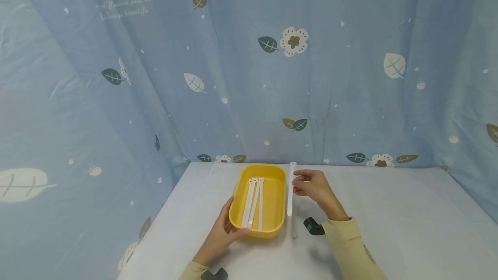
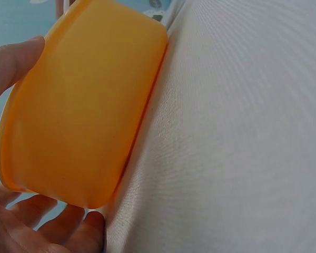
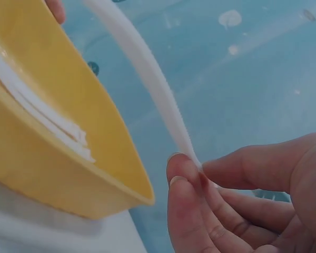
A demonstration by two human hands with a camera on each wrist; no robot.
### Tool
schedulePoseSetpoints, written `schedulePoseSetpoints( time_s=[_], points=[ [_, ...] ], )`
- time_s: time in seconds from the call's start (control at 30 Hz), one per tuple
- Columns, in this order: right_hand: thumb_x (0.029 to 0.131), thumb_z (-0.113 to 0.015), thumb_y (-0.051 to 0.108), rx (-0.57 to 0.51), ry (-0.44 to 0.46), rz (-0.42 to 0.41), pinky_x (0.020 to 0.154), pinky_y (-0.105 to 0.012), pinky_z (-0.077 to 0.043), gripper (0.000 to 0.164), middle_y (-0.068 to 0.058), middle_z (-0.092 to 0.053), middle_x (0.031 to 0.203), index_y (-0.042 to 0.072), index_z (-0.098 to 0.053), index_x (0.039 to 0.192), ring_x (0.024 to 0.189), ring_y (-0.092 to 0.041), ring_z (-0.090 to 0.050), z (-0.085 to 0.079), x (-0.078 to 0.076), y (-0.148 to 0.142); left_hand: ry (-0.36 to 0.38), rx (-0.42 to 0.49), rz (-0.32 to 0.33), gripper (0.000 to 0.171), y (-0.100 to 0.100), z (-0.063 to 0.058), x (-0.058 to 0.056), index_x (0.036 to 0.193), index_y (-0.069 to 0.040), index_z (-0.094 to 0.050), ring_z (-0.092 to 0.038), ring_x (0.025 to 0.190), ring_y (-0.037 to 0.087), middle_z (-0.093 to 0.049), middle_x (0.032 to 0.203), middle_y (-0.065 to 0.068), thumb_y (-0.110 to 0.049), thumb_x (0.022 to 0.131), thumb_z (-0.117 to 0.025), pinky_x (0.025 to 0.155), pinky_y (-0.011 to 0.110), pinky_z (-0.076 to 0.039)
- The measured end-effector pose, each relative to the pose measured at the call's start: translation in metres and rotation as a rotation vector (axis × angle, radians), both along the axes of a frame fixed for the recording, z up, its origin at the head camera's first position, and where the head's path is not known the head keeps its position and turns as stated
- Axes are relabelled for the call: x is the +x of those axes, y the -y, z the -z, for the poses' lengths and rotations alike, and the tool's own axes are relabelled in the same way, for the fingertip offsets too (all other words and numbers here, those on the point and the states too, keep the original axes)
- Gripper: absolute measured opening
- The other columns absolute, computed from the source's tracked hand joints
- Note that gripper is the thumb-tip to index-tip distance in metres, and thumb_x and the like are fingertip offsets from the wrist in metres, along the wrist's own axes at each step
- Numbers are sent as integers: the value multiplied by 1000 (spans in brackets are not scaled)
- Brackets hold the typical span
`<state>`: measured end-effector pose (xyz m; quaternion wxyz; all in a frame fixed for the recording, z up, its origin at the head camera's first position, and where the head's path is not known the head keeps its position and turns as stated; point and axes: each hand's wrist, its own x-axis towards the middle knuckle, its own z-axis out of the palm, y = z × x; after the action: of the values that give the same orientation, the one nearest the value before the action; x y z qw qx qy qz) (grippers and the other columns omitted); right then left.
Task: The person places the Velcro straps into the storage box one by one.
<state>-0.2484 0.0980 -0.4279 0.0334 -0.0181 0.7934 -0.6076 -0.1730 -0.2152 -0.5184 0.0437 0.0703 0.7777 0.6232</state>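
My left hand grips a yellow plastic tray at its near left corner. Its thumb lies at the rim, while the other fingers curl against the tray's outer side. Several white hook-and-loop cable ties lie lengthwise inside, their slotted heads toward the far end. Just right of the tray, my right hand pinches another white cable tie between thumb and fingertips. That tie stands raised and bends slightly in the right wrist view.
The tray stands on a table with a white cover. A blue curtain with printed leaves and flowers hangs behind the table and along its left side. Dark wrist mounts show by both sleeves.
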Motion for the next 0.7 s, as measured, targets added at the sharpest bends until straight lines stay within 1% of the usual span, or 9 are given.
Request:
schedulePoseSetpoints(
  time_s=[0.13,0.3,0.53,0.7],
  points=[
    [95,-67,5,-1,2,-1,75,-29,-69,40,-19,-70,105,-5,-63,134,76,-17,-73,-3,-3,6,-1,9,0,106,1,2,-1,167,-22,-12,-25,160,31,-16,175,6,-23,88,-83,129,46,-29],
    [96,-67,5,2,6,-1,75,-30,-69,39,-20,-69,106,-5,-62,134,76,-16,-73,-7,-5,13,0,-5,-6,107,2,3,-2,167,-24,-12,-24,160,32,-15,176,5,-26,88,-84,129,46,-30],
    [94,-68,2,-52,-1,-20,73,-32,-69,39,-21,-70,103,-8,-63,131,73,-17,-73,-10,-6,21,9,-17,-13,107,2,3,-1,167,-25,-13,-24,160,33,-15,175,6,-28,87,-85,129,49,-30],
    [93,-68,2,-57,-4,-27,72,-32,-69,38,-20,-71,102,-8,-64,129,72,-16,-73,-11,-7,28,7,-10,-10,107,1,4,-1,167,-24,-13,-25,160,34,-16,175,7,-27,87,-85,129,49,-31]
  ],
)
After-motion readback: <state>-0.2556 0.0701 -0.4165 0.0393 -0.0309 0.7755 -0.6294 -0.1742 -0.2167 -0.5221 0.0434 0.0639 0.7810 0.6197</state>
